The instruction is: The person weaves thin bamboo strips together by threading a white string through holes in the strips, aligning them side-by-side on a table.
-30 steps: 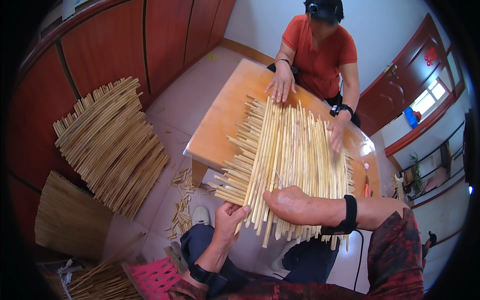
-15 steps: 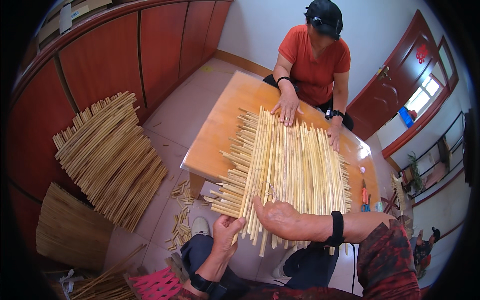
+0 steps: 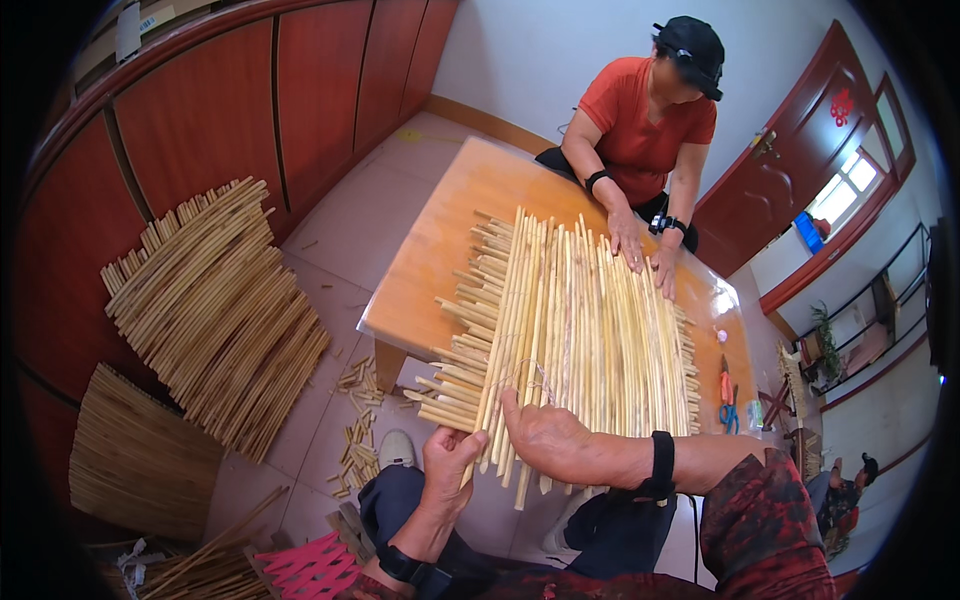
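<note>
A mat of pale peeled sticks (image 3: 590, 320) lies on the table, with an upper layer crossing a lower one whose ends jut out at the left. My left hand (image 3: 450, 460) is closed at its near left corner, with thumb and fingers gripping a stick's end. Over the near edge lies my right hand (image 3: 548, 435), its index finger reaching onto the sticks and its other fingers curled. What those fingers may hold is hidden. Just beyond that finger runs a thin looped string (image 3: 538, 375). A co-worker's two hands (image 3: 640, 255) rest on the far right end.
The orange-brown table (image 3: 440, 230) has a clear cover. Red-handled pliers (image 3: 726, 380) and blue-handled scissors (image 3: 729, 415) lie at its right. Two more stick mats (image 3: 220, 320) lean by the red cabinets (image 3: 200, 120). Short offcuts (image 3: 357, 460) litter the floor near my shoe.
The co-worker leans further right, and one of their hands has slid right along the far edge beside the other. My own hands have hardly moved.
</note>
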`<state>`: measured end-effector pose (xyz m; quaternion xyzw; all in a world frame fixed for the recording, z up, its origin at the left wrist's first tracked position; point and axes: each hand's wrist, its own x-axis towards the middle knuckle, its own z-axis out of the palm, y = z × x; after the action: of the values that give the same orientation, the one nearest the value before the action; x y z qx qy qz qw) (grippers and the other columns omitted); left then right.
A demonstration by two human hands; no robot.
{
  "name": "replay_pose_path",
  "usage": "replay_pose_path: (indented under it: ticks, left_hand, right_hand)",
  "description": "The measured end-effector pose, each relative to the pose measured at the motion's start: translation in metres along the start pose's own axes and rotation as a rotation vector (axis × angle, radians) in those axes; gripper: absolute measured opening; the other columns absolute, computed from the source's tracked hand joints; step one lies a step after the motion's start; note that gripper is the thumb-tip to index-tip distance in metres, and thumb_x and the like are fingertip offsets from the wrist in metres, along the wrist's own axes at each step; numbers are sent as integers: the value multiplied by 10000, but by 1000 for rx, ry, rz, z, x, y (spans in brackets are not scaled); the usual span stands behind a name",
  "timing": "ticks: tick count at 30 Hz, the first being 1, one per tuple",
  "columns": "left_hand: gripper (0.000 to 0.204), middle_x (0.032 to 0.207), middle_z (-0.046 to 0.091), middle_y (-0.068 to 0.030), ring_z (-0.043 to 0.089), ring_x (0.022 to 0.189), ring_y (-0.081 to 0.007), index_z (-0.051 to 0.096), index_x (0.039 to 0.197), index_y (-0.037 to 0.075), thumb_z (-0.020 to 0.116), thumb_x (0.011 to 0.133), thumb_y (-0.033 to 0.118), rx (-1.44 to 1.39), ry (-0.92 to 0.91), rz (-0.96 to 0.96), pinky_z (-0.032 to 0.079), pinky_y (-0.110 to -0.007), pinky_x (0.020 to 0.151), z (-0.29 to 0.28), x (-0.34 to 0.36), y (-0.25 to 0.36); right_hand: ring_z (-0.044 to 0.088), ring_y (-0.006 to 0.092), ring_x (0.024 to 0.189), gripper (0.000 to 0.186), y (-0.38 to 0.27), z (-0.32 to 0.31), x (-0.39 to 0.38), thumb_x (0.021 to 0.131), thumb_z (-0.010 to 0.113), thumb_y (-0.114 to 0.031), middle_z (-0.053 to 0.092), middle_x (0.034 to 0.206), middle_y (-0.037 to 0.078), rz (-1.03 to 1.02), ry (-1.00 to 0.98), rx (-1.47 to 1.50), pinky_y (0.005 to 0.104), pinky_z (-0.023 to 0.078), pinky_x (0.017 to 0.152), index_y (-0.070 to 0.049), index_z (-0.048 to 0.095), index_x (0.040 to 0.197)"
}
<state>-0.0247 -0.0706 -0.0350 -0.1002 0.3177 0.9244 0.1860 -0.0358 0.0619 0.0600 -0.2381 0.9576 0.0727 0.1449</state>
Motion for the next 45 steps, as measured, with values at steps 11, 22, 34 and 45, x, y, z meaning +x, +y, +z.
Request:
replay_pose_path:
  ticks: [11,22,34,45]
  left_hand:
    - [270,929,589,-57,554,782,-98,530,1008,-44,578,746,-2,45,13,24,434,-223,719,-3,0,-9]
    - [259,945,595,-75,583,825,-135,531,1012,-45,549,753,-46,167,160,-46,456,-251,762,13,-39,-12]
    - [99,674,565,13,547,533,-77,558,867,51,575,783,100,337,182,-194,421,-199,411,46,-66,-29]
    - [337,1000,593,-95,604,872,-182,487,1106,-23,578,795,66,294,249,-186,502,-329,762,40,-61,-39]
  right_hand:
    - [578,235,484,488,2,16,-7,725,466,-51,554,572,117,-23,169,-38,319,450,394,190,354,1134]
    - [554,228,654,119,-5,-5,-144,786,605,-143,522,699,90,-198,519,415,328,459,561,-27,580,798]
    - [545,284,845,238,3,280,-114,837,539,-227,552,892,144,404,323,991,359,440,728,-38,539,983]
    - [540,255,905,273,17,261,-177,850,512,-243,555,961,139,315,-66,1151,343,430,779,-51,528,1044]
